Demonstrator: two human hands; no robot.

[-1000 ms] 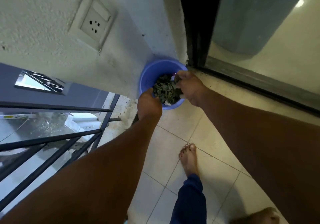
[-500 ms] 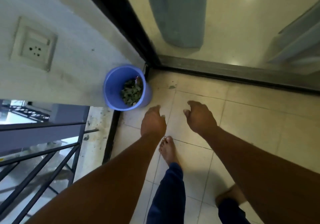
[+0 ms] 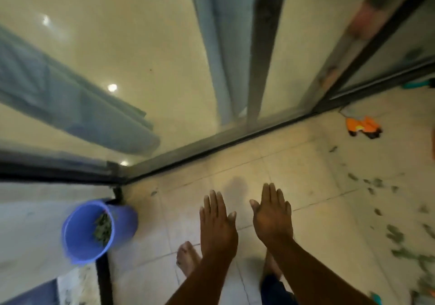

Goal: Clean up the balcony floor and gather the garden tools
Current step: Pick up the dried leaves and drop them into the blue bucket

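Right, the blue bucket with leaves sits in the corner by the sliding door, handy for dumping. Loose leaves litter the tiles rightward. Left hand and right hand hover flat-fingered, empty.

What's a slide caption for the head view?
Both hands, left and right, open and empty above floor tiles; blue bucket holds leaves.

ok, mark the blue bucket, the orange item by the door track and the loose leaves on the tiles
blue bucket (image 3: 122, 220): head view, on its outer wall.
orange item (image 3: 360, 125): head view, on its orange middle; too blurred to identify.
loose leaves (image 3: 395, 234): head view, on one leaf at the right.
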